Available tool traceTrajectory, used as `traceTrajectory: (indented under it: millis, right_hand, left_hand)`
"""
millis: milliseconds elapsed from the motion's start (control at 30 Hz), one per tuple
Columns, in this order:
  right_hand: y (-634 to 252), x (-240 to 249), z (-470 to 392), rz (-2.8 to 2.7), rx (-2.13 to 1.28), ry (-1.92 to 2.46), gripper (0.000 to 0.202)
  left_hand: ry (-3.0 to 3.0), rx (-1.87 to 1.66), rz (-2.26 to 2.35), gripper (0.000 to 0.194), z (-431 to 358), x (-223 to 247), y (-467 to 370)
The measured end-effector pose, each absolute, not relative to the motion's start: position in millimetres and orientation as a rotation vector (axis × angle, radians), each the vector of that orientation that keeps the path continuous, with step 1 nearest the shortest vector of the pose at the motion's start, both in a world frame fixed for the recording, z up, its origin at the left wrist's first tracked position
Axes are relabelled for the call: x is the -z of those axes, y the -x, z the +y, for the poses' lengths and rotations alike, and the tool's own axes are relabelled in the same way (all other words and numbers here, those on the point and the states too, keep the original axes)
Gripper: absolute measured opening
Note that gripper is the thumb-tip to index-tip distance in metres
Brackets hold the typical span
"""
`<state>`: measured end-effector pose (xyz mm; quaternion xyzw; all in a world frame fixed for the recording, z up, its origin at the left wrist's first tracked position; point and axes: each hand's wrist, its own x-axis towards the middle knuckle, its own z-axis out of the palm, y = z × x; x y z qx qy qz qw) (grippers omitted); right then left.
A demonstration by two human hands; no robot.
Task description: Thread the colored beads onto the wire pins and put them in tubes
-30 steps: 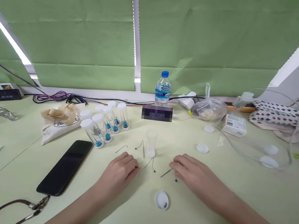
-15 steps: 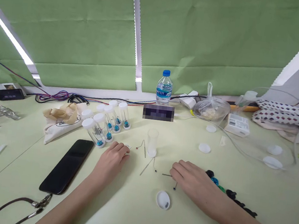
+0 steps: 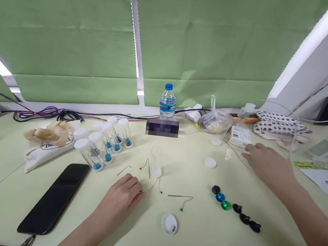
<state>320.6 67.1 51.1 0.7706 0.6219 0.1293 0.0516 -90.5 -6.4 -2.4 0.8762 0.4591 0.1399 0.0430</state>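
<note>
My left hand rests on the table beside several thin bent metal pieces, its fingers curled and their tips hidden. Far to the right, my right hand reaches over the table near a small white box; what its fingers hold, if anything, is hidden. An open clear tube stands in the middle, with a white cap in front of it. A line of black, blue and green round pieces lies between my hands. Capped tubes with blue parts stand at left.
A black phone and a cloth pouch lie at left. A water bottle stands at the back, beside cables and a plastic bag. White discs and a patterned cloth lie to the right.
My right hand has moved away from the bent metal piece, to the right and back towards the white box. My left hand has shifted slightly nearer and off the metal pieces. The view has turned right.
</note>
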Motion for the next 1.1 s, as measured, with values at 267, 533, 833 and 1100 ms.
traceTrajectory:
  millis: [267, 533, 833, 1100]
  right_hand:
    - [-386, -51, 73, 1.394, 0.081, -2.375, 0.023]
    - [-379, -42, 77, 1.751, 0.046, -2.492, 0.027]
    - [-271, -42, 54, 2.751, 0.681, -2.060, 0.014]
    - [-220, -30, 30, 2.880, 0.789, -1.809, 0.011]
  left_hand:
    - [-2.696, -0.361, 1.418, 0.026, -9, 2, 89]
    - [-2.659, -0.331, 1.426, 0.026, -8, 5, 89]
    - [-2.618, -0.294, 1.452, 0.026, -9, 3, 88]
    - [-2.673, -0.312, 1.439, 0.026, -8, 2, 86]
